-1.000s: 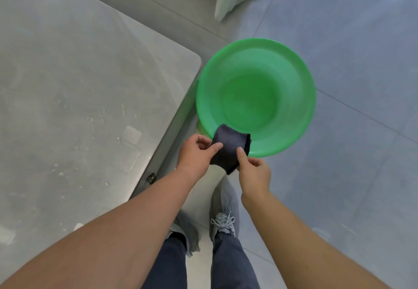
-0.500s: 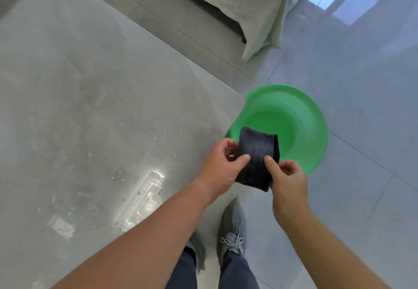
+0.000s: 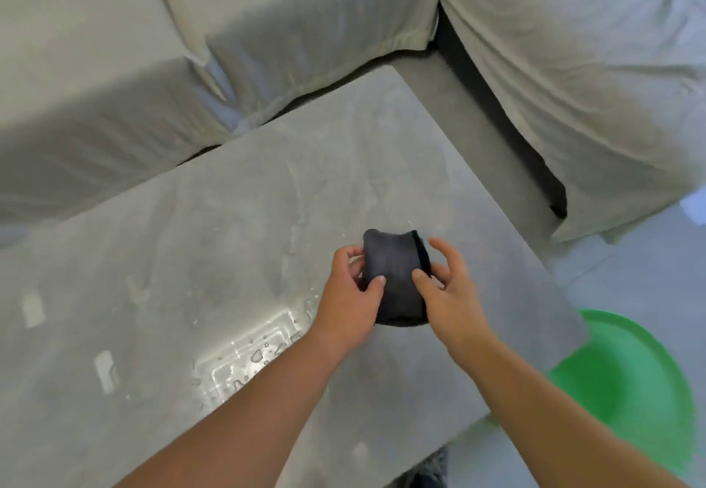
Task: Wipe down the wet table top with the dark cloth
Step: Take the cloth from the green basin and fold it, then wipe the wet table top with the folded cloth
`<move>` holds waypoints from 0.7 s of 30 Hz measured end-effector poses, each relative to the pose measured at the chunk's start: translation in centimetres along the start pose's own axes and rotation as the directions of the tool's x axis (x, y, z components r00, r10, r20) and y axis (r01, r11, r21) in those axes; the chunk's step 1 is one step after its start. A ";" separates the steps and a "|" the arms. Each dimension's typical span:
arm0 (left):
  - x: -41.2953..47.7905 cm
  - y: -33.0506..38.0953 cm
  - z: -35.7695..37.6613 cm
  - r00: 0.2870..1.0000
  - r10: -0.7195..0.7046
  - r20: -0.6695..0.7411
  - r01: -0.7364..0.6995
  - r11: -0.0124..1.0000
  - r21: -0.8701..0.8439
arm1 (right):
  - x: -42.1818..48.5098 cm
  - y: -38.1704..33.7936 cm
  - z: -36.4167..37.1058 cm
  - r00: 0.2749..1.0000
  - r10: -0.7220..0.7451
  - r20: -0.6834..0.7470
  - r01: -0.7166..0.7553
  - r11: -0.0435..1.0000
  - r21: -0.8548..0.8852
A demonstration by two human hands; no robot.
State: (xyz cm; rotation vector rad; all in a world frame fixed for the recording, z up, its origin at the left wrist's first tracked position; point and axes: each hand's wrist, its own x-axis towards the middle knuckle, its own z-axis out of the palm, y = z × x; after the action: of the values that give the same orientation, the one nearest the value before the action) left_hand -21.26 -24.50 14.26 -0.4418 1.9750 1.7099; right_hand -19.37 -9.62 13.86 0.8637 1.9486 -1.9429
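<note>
A folded dark cloth is held over the right half of the grey table top. My left hand grips its left edge, thumb on top and fingers curled behind. My right hand pinches its right side with the thumb on the cloth; its other fingers are spread loosely beyond the edge. Water drops and a shiny wet patch lie on the table just left of my left forearm. Whether the cloth touches the table I cannot tell.
A green plastic basin sits on the floor past the table's right corner. A sofa with a pale cover runs along the far side, and another covered seat stands at the right. Grey tiled floor lies around the basin.
Both hands carried the cloth from above the green basin leftward to over the table top. The view swung up, bringing the sofa in. My right fingers have loosened and spread.
</note>
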 end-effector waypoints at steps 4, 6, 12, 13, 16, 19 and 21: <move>3.3 -0.4 -3.4 0.998 -0.011 -0.062 0.008 0.999 -0.047 | 4.1 -2.0 4.2 0.980 -0.038 0.198 0.075 0.980 -0.185; 5.0 -0.4 -4.0 0.998 -0.005 -0.069 0.000 0.997 -0.073 | 6.7 -2.7 5.2 0.970 -0.035 0.242 0.108 0.950 -0.294; 12.1 2.3 -3.4 0.994 0.095 -0.045 -0.100 0.987 -0.124 | 16.0 -7.1 5.6 0.951 -0.189 0.246 0.273 0.884 -0.379; 13.6 3.1 -3.1 0.992 0.114 -0.048 -0.119 0.987 -0.111 | 17.8 -8.0 5.4 0.949 -0.217 0.227 0.292 0.878 -0.379; 18.2 5.2 -2.6 0.983 0.165 -0.078 -0.165 0.986 0.008 | 23.7 -11.3 5.2 0.959 -0.244 0.143 0.281 0.877 -0.389; 21.8 6.3 -3.2 0.966 0.212 -0.150 -0.160 0.940 0.301 | 29.5 -14.5 5.3 0.968 -0.239 0.082 0.252 0.890 -0.381; 23.2 6.2 -3.8 0.963 0.214 -0.165 -0.081 0.811 0.579 | 32.4 -15.4 5.6 0.973 -0.214 0.087 0.230 0.861 -0.454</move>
State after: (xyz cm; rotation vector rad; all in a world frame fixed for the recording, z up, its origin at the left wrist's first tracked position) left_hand -44.42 -25.55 6.92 -0.2704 2.6138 1.0850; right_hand -55.04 -6.62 7.61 0.4879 2.4333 -1.4684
